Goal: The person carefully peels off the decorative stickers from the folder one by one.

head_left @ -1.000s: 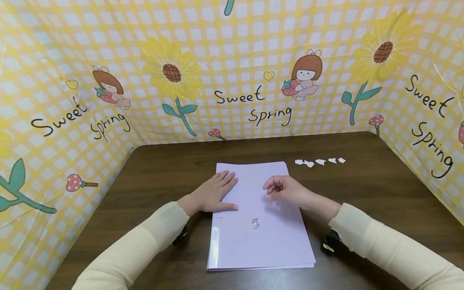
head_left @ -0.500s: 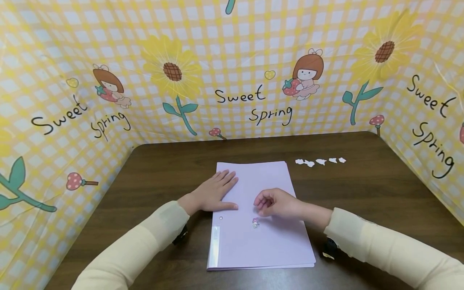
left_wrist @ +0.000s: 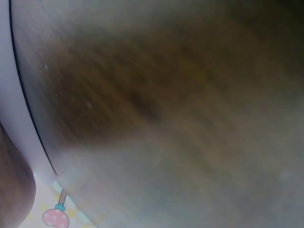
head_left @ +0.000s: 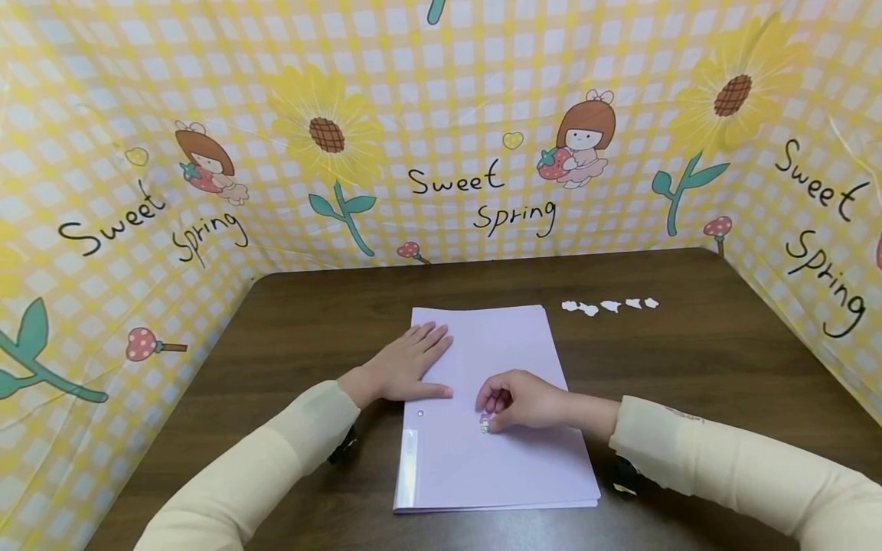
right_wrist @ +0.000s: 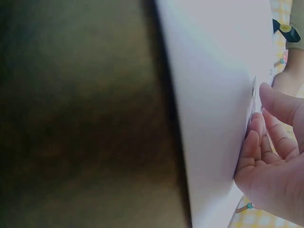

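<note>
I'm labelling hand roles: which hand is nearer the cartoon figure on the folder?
Right. The right hand is just right of the cartoon figure; the left hand rests on the folder, farther up-left.

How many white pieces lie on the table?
5, in a row right of the folder, near its far edge: first piece leftmost, second piece alongside, third piece central, fourth piece, fifth piece rightmost. Others may be hidden.

Folder (head_left: 510, 478) looks like smooth plastic, soft sheen; its label strip (head_left: 408, 474) is clear, glossy plastic. Table (head_left: 310, 314) shows wood grain, semi-gloss. Backdrop (head_left: 441, 99) looks like thin, creased cloth; sleeves (head_left: 744, 467) are matt cloth.
</note>
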`<state>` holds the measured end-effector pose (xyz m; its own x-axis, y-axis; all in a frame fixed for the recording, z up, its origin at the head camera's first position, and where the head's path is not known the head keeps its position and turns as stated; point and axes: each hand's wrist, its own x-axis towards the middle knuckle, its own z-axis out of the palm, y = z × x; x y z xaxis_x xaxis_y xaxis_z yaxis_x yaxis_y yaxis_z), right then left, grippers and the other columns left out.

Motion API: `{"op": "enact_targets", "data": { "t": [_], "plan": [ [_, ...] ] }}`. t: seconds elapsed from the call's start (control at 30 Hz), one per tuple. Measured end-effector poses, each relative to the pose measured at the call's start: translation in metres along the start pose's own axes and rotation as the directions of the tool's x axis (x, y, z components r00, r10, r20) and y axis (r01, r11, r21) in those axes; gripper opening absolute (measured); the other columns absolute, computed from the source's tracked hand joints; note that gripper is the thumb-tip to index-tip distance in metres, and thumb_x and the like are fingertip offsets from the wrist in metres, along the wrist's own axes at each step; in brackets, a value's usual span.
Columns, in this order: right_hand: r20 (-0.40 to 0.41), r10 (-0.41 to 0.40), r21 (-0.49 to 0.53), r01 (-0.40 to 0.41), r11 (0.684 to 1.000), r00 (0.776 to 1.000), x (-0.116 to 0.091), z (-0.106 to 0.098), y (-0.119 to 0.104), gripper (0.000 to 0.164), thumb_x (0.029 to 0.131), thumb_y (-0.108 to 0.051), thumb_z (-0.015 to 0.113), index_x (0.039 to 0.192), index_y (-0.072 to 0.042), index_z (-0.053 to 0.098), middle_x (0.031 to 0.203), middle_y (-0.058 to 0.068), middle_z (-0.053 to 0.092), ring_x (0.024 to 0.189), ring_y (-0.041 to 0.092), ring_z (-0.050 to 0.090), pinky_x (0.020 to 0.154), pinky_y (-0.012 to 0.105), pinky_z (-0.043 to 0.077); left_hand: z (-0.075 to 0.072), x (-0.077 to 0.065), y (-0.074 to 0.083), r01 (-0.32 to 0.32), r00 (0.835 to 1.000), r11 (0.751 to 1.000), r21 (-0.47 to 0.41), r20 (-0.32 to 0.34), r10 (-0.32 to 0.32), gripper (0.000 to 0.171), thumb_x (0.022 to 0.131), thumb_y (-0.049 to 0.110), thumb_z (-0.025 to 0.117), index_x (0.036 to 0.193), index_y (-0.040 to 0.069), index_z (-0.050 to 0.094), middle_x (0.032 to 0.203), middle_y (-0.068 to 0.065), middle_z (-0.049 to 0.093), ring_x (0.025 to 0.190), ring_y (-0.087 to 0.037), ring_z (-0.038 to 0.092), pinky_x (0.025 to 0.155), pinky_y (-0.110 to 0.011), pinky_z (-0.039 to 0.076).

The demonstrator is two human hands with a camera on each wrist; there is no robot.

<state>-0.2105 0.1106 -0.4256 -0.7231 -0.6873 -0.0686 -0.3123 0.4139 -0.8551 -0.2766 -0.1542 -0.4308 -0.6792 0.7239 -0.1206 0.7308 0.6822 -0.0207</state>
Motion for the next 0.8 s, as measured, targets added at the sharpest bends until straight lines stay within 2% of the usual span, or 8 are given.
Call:
{"op": "enact_targets", "data": {
  "t": [0.53,0.8],
  "plan": [
    [-0.015,-0.032,-0.098,0.03,0.995,0.999,0.002,0.0031,0.004,0.017,0.077,-0.001,0.08,0.089,-0.009,0.07,0.071,-0.005,0.055,0.068,0.009,0.05,0.064,0.022,0.043,-0.0005,-0.0002,0.001,0.011,1.0,1.0,0.001,0.007,-0.011,0.099,0.088,0.078,0.034,0.156,0.009,0.018,0.161,-0.012,0.01,0.147,-0.03,0.002,0.117,-0.042,0.003],
    [-0.015,-0.051,-0.147,0.048,0.988,0.999,0.0018,0.0036,0.0038,0.016,0.077,-0.002,0.08,0.086,-0.012,0.072,0.072,-0.007,0.055,0.07,0.008,0.05,0.065,0.023,0.044,-0.0011,0.0002,0.0014,0.013,1.0,1.0,0.0,0.008,-0.013,0.098,0.088,0.077,0.035,0.156,0.009,0.018,0.162,-0.011,0.009,0.147,-0.03,0.002,0.117,-0.042,0.003]
  ]
}}
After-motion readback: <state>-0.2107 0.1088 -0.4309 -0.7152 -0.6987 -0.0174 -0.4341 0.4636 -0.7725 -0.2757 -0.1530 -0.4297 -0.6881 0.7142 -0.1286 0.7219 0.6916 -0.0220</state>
